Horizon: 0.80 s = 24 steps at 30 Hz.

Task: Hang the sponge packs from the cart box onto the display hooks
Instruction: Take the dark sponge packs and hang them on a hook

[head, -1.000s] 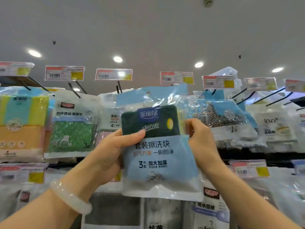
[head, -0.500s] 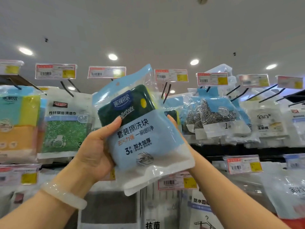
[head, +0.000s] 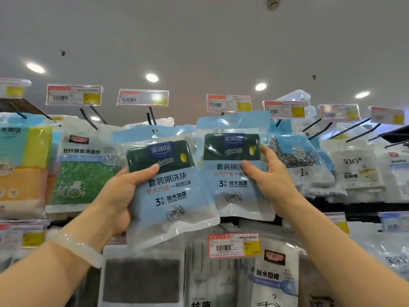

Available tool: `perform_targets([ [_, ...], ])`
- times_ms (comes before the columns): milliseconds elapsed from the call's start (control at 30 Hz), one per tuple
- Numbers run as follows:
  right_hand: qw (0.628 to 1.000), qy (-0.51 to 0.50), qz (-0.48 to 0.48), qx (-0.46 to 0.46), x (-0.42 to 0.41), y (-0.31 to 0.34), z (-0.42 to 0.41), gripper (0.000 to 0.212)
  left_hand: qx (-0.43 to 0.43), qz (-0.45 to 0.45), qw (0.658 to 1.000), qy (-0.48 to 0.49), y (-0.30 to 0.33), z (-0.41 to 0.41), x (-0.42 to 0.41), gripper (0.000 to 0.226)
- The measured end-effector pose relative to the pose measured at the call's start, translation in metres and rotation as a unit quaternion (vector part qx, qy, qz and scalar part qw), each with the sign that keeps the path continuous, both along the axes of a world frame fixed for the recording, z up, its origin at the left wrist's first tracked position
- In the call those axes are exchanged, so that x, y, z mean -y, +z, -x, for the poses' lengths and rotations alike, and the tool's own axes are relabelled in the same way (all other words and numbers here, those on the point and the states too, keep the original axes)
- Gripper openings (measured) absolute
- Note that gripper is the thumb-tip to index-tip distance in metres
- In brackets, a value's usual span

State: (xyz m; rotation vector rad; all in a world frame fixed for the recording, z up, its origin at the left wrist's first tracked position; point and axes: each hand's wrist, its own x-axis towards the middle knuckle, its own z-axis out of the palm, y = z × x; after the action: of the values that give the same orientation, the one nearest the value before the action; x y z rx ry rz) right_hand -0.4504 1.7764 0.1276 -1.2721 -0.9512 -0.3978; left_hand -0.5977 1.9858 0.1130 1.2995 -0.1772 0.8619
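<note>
Landmark: I take the price tag (head: 229, 103) above the middle of the display as my reference.
Far left of the tag: I see a yellow and orange sponge pack (head: 21, 169) hanging, and next to it a green cloth pack (head: 83, 167).
Left hand: my left hand (head: 120, 196) is below and left of the tag, with a pale bracelet (head: 75, 248) on the wrist.
Left grip: the thumb lies across the front and the fingers curl behind, so it holds the left sponge pack (head: 170, 187) firmly.
Left sponge pack: it is tilted a little, in front of the display, and I cannot tell if its hole is on a hook.
Right sponge pack: the right sponge pack (head: 232, 165) is directly under the tag, upright against the display.
Right hand: my right hand (head: 267, 176) pinches this pack at its right edge, thumb in front.
Right of the tag: a steel scourer pack (head: 296, 156) hangs just beside the hand.
</note>
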Motion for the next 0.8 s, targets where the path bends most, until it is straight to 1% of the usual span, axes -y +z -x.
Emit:
perform_targets([
  [67, 1.0, -0.014, 0.002, 0.011, 0.0, 0.007, 0.0, 0.063, -0.009, 0.001, 1.0, 0.0, 0.002, -0.001, 0.002, 0.04],
  [133, 0.998, -0.057, 0.016, 0.024, -0.002, 0.012, -0.001, 0.071, -0.013, -0.003, 1.0, -0.003, 0.004, -0.002, 0.002, 0.041],
  [167, 0.996, -0.076, 0.021, 0.029, -0.004, 0.015, -0.002, 0.075, -0.014, -0.005, 1.0, -0.004, 0.005, -0.002, 0.002, 0.044],
  [233, 0.996, -0.083, 0.024, 0.033, -0.008, 0.019, -0.004, 0.081, -0.016, -0.005, 1.0, -0.006, 0.004, -0.002, 0.001, 0.054],
  [300, 0.996, -0.075, 0.027, 0.035, -0.012, 0.024, -0.004, 0.079, -0.019, -0.004, 1.0, -0.012, 0.003, -0.001, 0.0, 0.054],
  [433, 0.998, -0.05, 0.037, 0.019, -0.017, 0.038, -0.004, 0.073, -0.017, -0.002, 0.999, -0.033, 0.001, -0.001, -0.003, 0.041],
  [533, 0.997, -0.057, 0.042, 0.006, -0.019, 0.046, -0.005, 0.07, -0.014, 0.0, 0.999, -0.033, 0.001, 0.0, -0.005, 0.046],
  [667, 0.997, -0.069, 0.028, -0.018, -0.02, 0.043, -0.006, 0.068, -0.016, -0.006, 0.999, -0.034, -0.001, 0.001, -0.008, 0.055],
  [800, 0.995, -0.07, 0.025, -0.06, -0.02, 0.036, -0.009, 0.065, -0.021, -0.008, 0.999, -0.033, 0.0, 0.0, -0.007, 0.056],
])
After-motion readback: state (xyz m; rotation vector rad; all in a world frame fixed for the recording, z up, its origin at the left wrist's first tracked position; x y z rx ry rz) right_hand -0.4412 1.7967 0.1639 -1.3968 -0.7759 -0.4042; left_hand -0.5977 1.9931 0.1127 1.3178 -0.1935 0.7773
